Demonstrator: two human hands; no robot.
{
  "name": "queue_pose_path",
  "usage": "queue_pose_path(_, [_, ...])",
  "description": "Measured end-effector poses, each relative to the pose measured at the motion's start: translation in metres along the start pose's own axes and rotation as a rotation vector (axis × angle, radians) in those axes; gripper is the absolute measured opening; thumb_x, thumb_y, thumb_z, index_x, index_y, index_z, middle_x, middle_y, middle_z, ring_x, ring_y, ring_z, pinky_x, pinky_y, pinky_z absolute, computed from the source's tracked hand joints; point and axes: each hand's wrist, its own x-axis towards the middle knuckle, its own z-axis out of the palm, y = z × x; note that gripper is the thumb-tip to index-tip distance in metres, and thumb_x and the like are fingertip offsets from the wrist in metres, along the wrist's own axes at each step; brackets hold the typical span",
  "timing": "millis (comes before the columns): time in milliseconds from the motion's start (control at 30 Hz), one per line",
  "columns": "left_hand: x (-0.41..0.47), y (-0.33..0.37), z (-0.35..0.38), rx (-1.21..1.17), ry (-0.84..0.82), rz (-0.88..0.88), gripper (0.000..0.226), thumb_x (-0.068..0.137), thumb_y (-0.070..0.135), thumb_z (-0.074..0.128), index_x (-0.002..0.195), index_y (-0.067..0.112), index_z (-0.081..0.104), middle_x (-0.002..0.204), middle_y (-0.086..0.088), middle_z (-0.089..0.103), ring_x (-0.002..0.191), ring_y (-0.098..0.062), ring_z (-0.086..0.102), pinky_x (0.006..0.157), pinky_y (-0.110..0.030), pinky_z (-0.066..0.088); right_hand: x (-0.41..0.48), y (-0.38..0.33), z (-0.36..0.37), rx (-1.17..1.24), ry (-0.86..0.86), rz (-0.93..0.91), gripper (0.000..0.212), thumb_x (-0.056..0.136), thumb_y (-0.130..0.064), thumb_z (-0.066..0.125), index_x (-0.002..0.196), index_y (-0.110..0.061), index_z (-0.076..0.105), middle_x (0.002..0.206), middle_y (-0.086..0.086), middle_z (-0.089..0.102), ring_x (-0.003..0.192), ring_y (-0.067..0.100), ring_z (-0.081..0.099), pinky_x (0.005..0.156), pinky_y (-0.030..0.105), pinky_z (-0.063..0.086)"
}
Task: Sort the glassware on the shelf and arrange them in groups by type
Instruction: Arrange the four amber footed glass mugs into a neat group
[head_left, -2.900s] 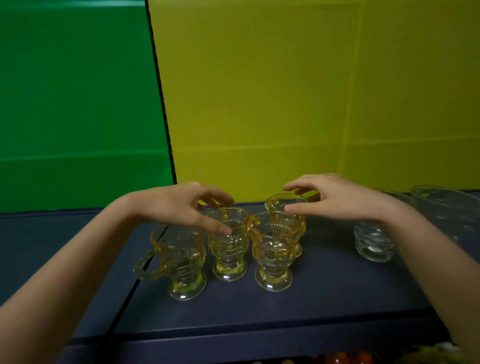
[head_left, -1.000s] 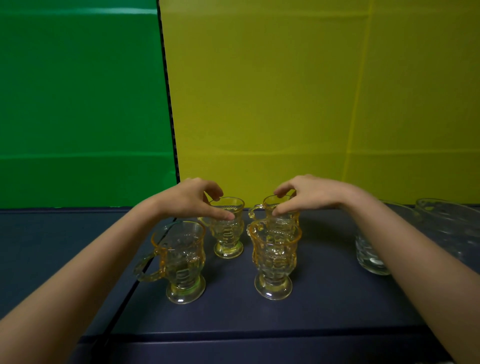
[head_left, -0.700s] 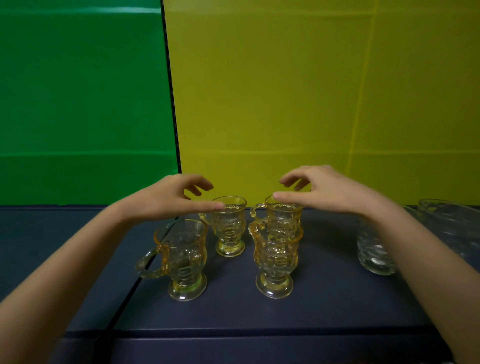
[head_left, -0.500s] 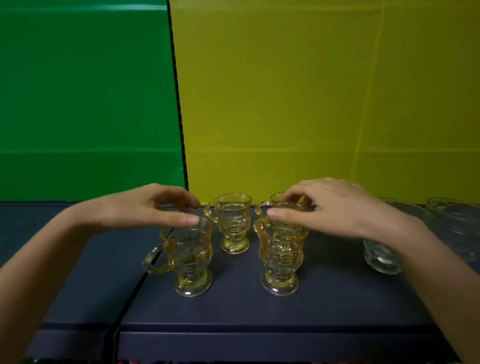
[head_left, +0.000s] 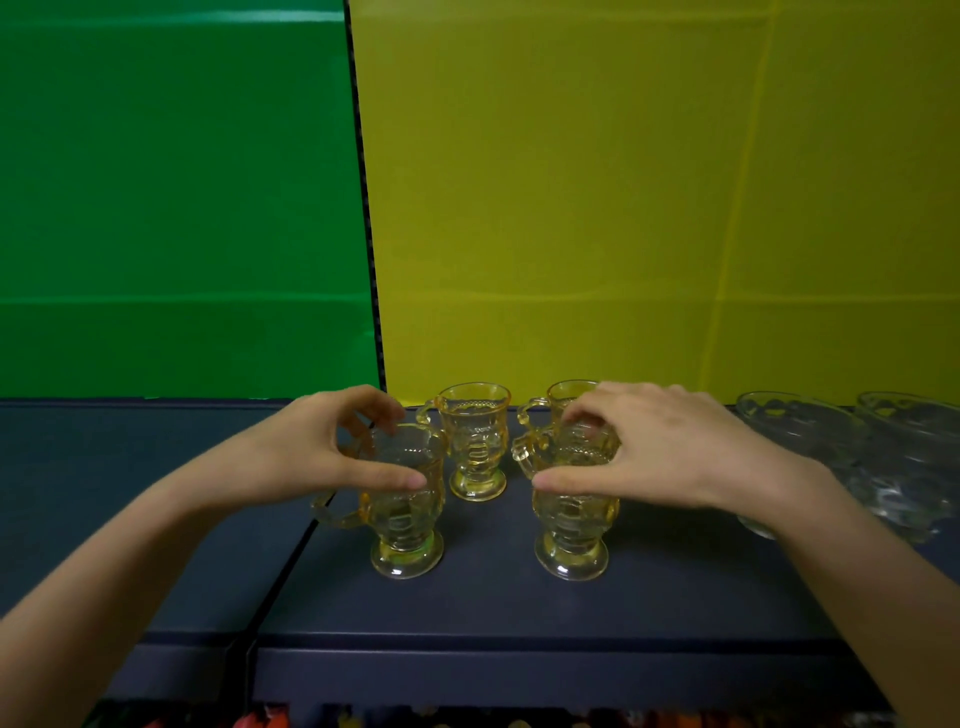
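Having been set at 12 o'clock, rear mugs are released; the 7 o'clock mug is now clasped by the left hand, the 5 o'clock mug by the right hand, presumably for alignment.

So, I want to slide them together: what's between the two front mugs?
Only bare shelf, in the head view; a rear mug stands behind the gap.
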Motion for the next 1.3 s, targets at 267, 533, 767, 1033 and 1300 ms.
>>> queue_pose_path(267, [0.012, 0.005, 0.013, -0.232, -0.017, 0.021, 0.066, 0.046, 0.047, 0.083, 0.105, 0.029, 0.061, 0.105, 0.010, 0.067, 0.093, -0.008, 0.065, 0.085, -0.028, 0.054, -0.005, 0.024, -0.008, 0.156, -0.111, -0.090, 0.068, 0.070, -0.065, 0.057, 0.129, -0.034, 0.045, 0.122, -0.016, 0.049, 0.100, 0.005, 0.050, 0.085, 0.023, 0.037])
queue_pose_path(533, [0.018, 0.007, 0.022, -0.271, 0.026, 0.071, 0.081, 0.027, 0.068, 0.079, 0.098, 0.033, 0.065, 0.100, 0.014, 0.070, 0.090, -0.002, 0.065, 0.080, -0.020, 0.053, -0.002, 0.040, -0.005, 0.331, -0.119, -0.083, 0.069, 0.067, -0.054, 0.070, 0.128, -0.029, 0.050, 0.120, -0.012, 0.053, 0.104, 0.006, 0.054, 0.092, 0.030, 0.046])
queue_pose_path(767, [0.018, 0.008, 0.027, -0.238, 0.045, 0.096, 0.083, 0.031, 0.070, 0.077, 0.103, 0.032, 0.064, 0.103, 0.010, 0.069, 0.091, -0.001, 0.064, 0.082, -0.022, 0.053, 0.002, 0.042, -0.001, 0.445, -0.097, -0.075, 0.067, 0.064, -0.045, 0.075, 0.125, -0.027, 0.053, 0.117, -0.013, 0.054, 0.104, 0.005, 0.056, 0.093, 0.029, 0.049])
queue_pose_path(1033, [0.019, 0.010, 0.033, -0.232, 0.074, 0.129, 0.085, 0.032, 0.074, 0.073, 0.105, 0.031, 0.063, 0.104, 0.011, 0.069, 0.091, -0.001, 0.064, 0.085, -0.025, 0.053, 0.001, 0.043, -0.001, 0.476, -0.087, -0.085, 0.064, 0.065, -0.043, 0.076, 0.123, -0.031, 0.053, 0.115, -0.022, 0.053, 0.104, 0.000, 0.056, 0.090, 0.026, 0.050])
queue_pose_path(1300, [0.020, 0.005, 0.036, -0.207, 0.099, 0.139, 0.084, 0.037, 0.073, 0.073, 0.108, 0.031, 0.062, 0.107, 0.012, 0.067, 0.092, -0.004, 0.064, 0.090, -0.034, 0.052, -0.002, 0.042, 0.000, 0.458, -0.077, -0.079, 0.063, 0.067, -0.044, 0.074, 0.125, -0.031, 0.052, 0.118, -0.020, 0.053, 0.107, -0.002, 0.053, 0.088, 0.019, 0.049])
